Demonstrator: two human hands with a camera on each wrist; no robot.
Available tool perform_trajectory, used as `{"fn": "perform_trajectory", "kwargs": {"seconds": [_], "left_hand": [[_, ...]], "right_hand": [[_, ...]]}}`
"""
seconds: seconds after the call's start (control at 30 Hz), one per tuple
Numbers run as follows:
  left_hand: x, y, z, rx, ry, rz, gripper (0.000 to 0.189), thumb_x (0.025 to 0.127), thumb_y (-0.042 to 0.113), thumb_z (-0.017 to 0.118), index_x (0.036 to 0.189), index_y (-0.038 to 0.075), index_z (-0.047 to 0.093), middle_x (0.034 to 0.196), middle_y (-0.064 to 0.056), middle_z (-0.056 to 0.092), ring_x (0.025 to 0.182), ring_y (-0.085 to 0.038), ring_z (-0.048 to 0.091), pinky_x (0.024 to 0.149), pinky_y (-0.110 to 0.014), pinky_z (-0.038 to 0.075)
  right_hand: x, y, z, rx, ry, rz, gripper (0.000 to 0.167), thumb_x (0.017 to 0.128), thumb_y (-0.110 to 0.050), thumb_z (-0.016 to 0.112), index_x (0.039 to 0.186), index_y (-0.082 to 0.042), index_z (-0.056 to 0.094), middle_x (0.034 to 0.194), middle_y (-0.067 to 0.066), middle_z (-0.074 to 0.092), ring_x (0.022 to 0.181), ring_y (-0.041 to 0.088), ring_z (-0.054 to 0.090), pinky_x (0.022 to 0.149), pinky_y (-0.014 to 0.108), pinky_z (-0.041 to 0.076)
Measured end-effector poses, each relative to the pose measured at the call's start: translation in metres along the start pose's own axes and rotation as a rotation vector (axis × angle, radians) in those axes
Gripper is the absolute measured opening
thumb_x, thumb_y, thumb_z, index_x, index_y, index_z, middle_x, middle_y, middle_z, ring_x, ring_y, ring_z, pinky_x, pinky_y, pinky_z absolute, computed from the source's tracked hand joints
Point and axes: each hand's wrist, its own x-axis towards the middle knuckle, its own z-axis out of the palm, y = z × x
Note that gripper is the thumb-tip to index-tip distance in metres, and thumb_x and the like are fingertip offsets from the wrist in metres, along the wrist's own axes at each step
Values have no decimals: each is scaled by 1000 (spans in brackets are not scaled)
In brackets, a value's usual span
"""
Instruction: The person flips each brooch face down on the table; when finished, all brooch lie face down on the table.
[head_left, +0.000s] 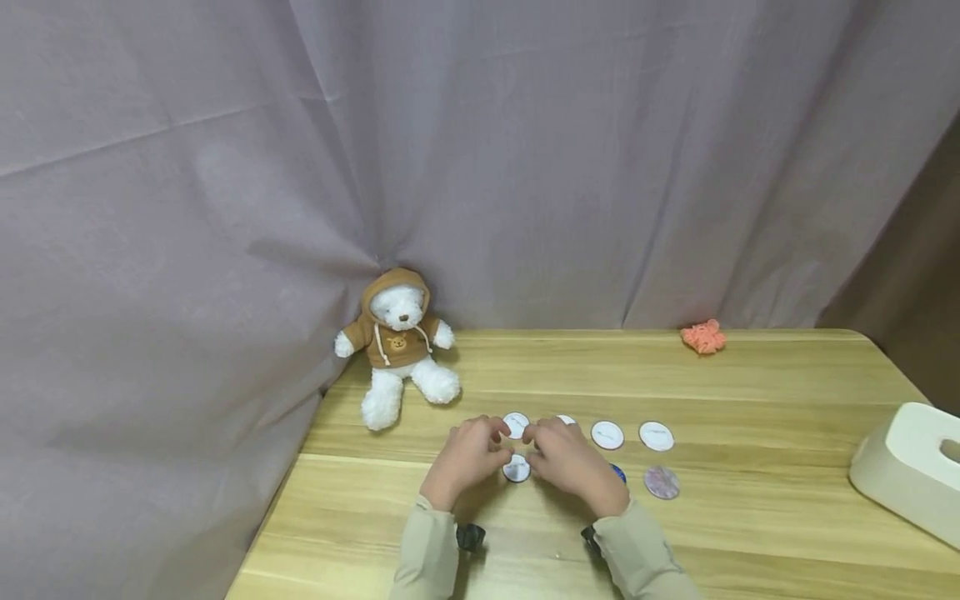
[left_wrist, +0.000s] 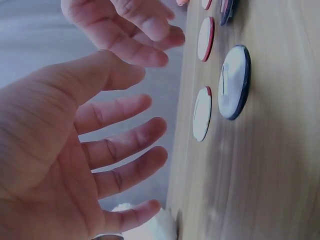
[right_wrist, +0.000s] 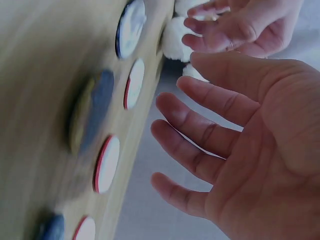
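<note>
My left hand (head_left: 474, 457) hovers over the table beside a round pin-back badge (head_left: 516, 468) that lies with its white back up. Facing it from the other side is my right hand (head_left: 572, 462). The wrist views show both hands with fingers spread and gently bent, and neither holds anything. Just beyond the fingertips lies another white-backed badge (head_left: 516, 426) with a red edge. A blue-and-yellow badge (right_wrist: 92, 112) below my right hand is blurred in the right wrist view, and that hand hides it in the head view.
More badges lie to the right: two white-backed ones (head_left: 607, 434), a blue one (head_left: 618, 472) partly covered, and a pinkish-grey one (head_left: 662, 482). A white teddy bear (head_left: 403, 342) in a brown hoodie sits back left. An orange crumpled item (head_left: 703, 337) and a white box (head_left: 911, 467) are farther right.
</note>
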Motion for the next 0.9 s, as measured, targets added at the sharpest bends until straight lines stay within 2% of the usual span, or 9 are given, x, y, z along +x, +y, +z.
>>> {"fn": "perform_trajectory", "kwargs": {"seconds": [0.17, 0.33, 0.53, 0.77, 0.9], "left_hand": [[2, 6, 2, -17, 15, -3, 32, 82, 20, 71, 112, 8, 71, 104, -7, 69, 98, -26, 59, 84, -49, 45], [6, 14, 4, -10, 33, 14, 34, 80, 21, 73, 112, 10, 71, 110, -3, 68, 102, -27, 55, 86, -49, 43], [10, 23, 9, -3, -26, 15, 38, 75, 18, 77, 112, 12, 72, 111, 0, 68, 105, -26, 54, 91, -51, 41], [14, 33, 18, 28, -72, 39, 42, 70, 16, 83, 110, 15, 73, 121, -2, 67, 110, -29, 52, 91, -49, 40], [16, 37, 24, 38, -92, 54, 43, 67, 14, 87, 108, 16, 73, 113, 0, 66, 107, -28, 52, 87, -44, 39]], "right_hand": [[-5, 8, -11, -6, 17, 13, 14, 84, -4, 73, 98, -2, 70, 83, 4, 63, 79, 22, 57, 71, 44, 47], [-13, 15, -21, -41, 46, 12, 14, 83, -7, 74, 96, -3, 69, 82, 2, 62, 81, 25, 60, 72, 44, 48], [-22, 18, -28, -26, 25, 62, 20, 76, -3, 74, 96, -5, 70, 85, 5, 65, 84, 27, 58, 75, 49, 45], [-28, 24, -24, -37, 6, 121, 27, 73, -3, 80, 98, -5, 71, 86, 6, 65, 87, 27, 56, 79, 53, 46], [-29, 27, -21, -26, -11, 151, 35, 64, 0, 82, 97, -4, 71, 86, 5, 65, 87, 28, 56, 82, 56, 45]]}}
